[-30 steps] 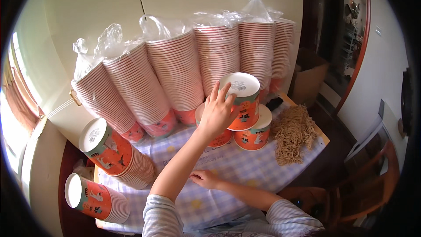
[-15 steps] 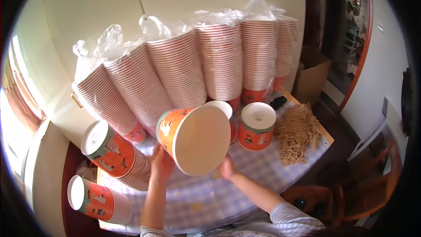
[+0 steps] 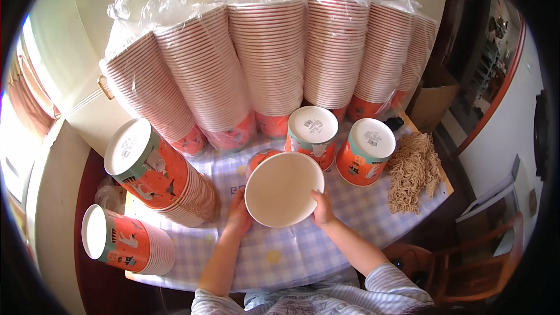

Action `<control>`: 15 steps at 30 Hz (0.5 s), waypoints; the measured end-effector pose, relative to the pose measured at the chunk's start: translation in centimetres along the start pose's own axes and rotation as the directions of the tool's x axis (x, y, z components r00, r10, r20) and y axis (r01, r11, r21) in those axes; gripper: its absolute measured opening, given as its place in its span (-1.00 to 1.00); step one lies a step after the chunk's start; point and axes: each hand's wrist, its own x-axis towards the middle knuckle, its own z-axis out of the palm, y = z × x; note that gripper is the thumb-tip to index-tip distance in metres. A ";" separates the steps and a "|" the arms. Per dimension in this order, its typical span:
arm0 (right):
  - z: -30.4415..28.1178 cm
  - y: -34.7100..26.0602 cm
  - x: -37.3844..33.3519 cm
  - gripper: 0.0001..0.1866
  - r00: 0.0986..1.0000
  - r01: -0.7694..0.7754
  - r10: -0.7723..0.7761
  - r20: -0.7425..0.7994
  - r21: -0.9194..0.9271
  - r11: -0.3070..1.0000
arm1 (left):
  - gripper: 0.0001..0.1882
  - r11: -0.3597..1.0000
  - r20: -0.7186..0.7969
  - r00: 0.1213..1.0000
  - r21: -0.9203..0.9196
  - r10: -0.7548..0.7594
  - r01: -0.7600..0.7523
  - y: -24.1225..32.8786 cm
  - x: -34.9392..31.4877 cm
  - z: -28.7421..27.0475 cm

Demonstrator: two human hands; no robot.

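Note:
A large orange paper bucket [image 3: 284, 189] is held between my hands over the table, its white inside and round mouth tilted up toward me. My left hand [image 3: 239, 214] is closed against its left side, the fingers partly hidden. My right hand [image 3: 322, 207] grips the right side, with the thumb over the rim. Just beyond stand two similar buckets upside down, one in the middle [image 3: 315, 149] and one to its right [image 3: 364, 160], white bottoms up. An inverted bucket stack [image 3: 160, 178] stands left of my left hand.
Tall bucket stacks [image 3: 268, 58] in clear plastic bags line the table's back. A smaller stack [image 3: 131, 242] is at the near left. A heap of tan string [image 3: 411, 172] lies by the right edge of the checked tablecloth [image 3: 350, 233]. A wooden chair [image 3: 481, 268] stands at right.
The bucket in my hands has turned more squarely toward me, hiding most of its orange side. My right hand has come up onto its rim. The view has shifted too.

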 end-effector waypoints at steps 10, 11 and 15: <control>1.0 -1.1 -0.3 -0.42 0.926 0.376 -0.341 0.162 -0.318 0.870 | -0.45 0.918 0.009 0.980 0.348 0.199 -0.189 -2.3 -0.2 -1.1; 1.2 -1.1 -0.4 -0.42 0.916 0.401 -0.365 0.166 -0.366 0.840 | -0.41 0.942 0.009 0.970 0.240 0.242 -0.237 -2.8 -0.2 -1.5; 0.5 -0.8 -0.2 -0.42 0.943 0.332 -0.305 0.131 -0.385 0.861 | -0.38 0.843 0.272 0.852 0.189 0.448 -0.504 -3.2 -0.7 -1.6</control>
